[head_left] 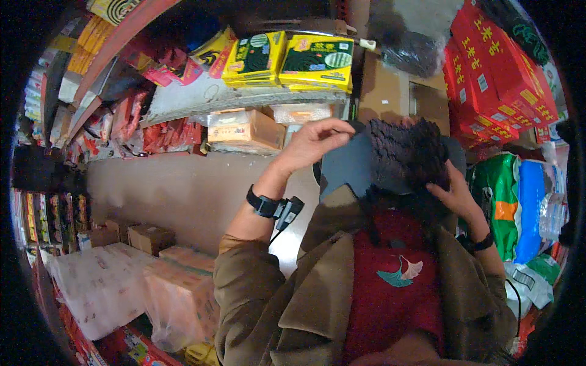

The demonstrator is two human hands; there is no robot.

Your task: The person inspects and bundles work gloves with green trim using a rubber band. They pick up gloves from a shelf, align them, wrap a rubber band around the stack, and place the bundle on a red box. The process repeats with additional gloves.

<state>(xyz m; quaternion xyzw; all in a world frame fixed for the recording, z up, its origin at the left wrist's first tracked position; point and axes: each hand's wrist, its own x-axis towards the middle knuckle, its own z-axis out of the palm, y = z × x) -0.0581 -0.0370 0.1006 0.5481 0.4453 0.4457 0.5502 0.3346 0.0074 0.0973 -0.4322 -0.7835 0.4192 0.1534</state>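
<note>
A dark, thickly textured knitted piece [409,152] lies across my lap over grey trousers [345,161]. My right hand [455,194] grips its lower right edge, thumb on top and the other fingers partly hidden. To the left of the piece, my left hand [318,141] is raised with thumb and fingertips pinched together. Whatever sits in that pinch, perhaps a thin dark strand, is too small to make out. A dark wristband with a small device [274,208] is strapped round my left wrist.
Yellow flat boxes [314,64] are stacked on a shelf ahead, above an orange-brown carton [241,129]. Red cartons [488,79] rise at the far right, with green and blue packs [500,201] nearer. Plastic-wrapped bundles [101,287] stand at the lower left.
</note>
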